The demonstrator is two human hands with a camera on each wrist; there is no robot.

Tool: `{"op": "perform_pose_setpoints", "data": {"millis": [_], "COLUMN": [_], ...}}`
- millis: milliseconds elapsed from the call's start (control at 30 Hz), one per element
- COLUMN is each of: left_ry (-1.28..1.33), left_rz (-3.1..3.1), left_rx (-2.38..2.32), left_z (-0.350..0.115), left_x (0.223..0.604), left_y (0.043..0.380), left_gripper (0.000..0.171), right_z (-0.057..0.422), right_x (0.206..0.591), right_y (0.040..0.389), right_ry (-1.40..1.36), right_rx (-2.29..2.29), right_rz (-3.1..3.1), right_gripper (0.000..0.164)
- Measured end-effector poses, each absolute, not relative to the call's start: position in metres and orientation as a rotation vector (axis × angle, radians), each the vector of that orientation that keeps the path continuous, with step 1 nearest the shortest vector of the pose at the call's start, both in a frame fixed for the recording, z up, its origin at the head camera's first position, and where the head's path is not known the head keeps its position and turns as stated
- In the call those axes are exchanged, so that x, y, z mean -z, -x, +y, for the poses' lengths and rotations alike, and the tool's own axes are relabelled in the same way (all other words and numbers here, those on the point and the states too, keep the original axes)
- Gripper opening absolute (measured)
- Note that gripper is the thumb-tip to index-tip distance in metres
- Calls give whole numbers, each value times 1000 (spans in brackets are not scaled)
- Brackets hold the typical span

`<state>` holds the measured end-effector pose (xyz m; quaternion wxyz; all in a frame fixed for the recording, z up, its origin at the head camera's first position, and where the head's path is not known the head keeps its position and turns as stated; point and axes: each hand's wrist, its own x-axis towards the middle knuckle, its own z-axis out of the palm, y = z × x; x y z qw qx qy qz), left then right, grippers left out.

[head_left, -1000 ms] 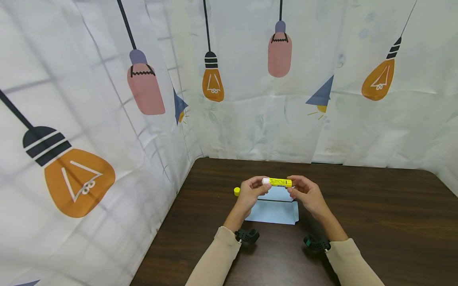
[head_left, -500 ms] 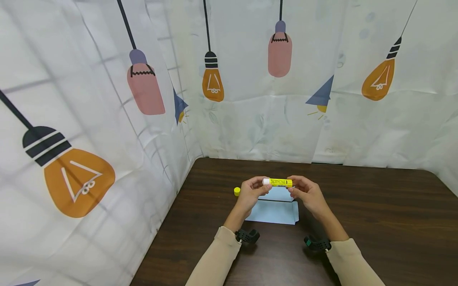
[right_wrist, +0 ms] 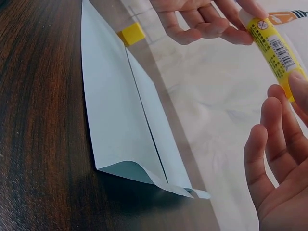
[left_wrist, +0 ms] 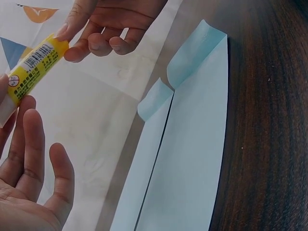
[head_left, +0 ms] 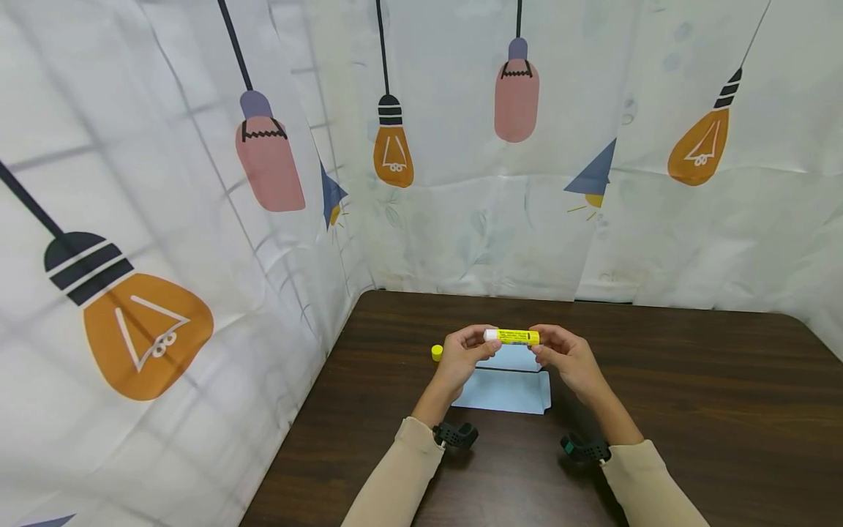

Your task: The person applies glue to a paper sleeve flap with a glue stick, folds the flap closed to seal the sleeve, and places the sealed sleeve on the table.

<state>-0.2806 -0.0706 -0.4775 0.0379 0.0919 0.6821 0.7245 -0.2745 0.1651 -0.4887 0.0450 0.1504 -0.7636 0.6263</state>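
Note:
Between my two hands a yellow glue stick [head_left: 515,337] is held level above the table, its white end to the left and its cap off. My left hand [head_left: 461,359] pinches the white end between thumb and fingers. At the yellow base, my right hand [head_left: 571,364] grips with thumb and fingertips, as the right wrist view also shows with the glue stick [right_wrist: 276,50]. Beneath lies a folded light blue paper [head_left: 503,391] with a dark gap along its length; its end flaps curl up in the left wrist view [left_wrist: 197,53].
A yellow cap [head_left: 437,353] stands on the dark wooden table [head_left: 691,395], left of the paper and beside my left hand. White curtains [head_left: 461,241] printed with lamps rise behind the table and along its left side.

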Motion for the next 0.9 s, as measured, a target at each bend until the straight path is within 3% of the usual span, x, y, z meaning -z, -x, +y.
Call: {"op": "perform_pose_setpoints", "data": {"millis": [900], "left_ry": [-347], "left_rz": [2079], "left_rx": [-2217], "left_z": [-72], "left_x": [475], "left_y": [279], "left_gripper": [33], "right_z": [167], "right_x": [490], "right_y": [276], "right_ry": [-427], "right_rx": [-1888], "right_rz": [-2379], "right_gripper": [33]}}
